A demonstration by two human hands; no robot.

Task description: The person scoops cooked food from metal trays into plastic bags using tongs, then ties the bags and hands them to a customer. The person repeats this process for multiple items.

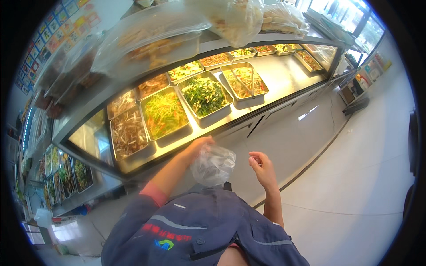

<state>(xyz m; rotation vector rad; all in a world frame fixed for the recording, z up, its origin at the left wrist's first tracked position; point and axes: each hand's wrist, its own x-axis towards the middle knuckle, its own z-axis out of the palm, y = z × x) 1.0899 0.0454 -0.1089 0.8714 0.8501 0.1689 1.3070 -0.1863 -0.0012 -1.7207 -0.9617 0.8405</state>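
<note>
In front of my body, my left hand (198, 150) is closed on the upper part of a clear plastic bag (214, 166). The bag hangs puffed out below the fingers, and I make out no food in it. To the right of it, apart from the bag, is my right hand (263, 169). Its fingers are loosely bent, with a small gap at the thumb and nothing visible between them. Just beyond my left hand stand metal trays of shredded green vegetables (165, 114), leafy greens with pale pieces (205, 96) and brown strips with white slivers (128, 136).
A pair of tongs (253, 84) lies in a tray of mixed shreds (239, 77). Above the lit counter (284, 71), a shelf edge carries a plastic tub (159, 48) and bagged food (284, 22). More trays (82, 174) stand at the left. Tiled floor (346, 177) extends to the right.
</note>
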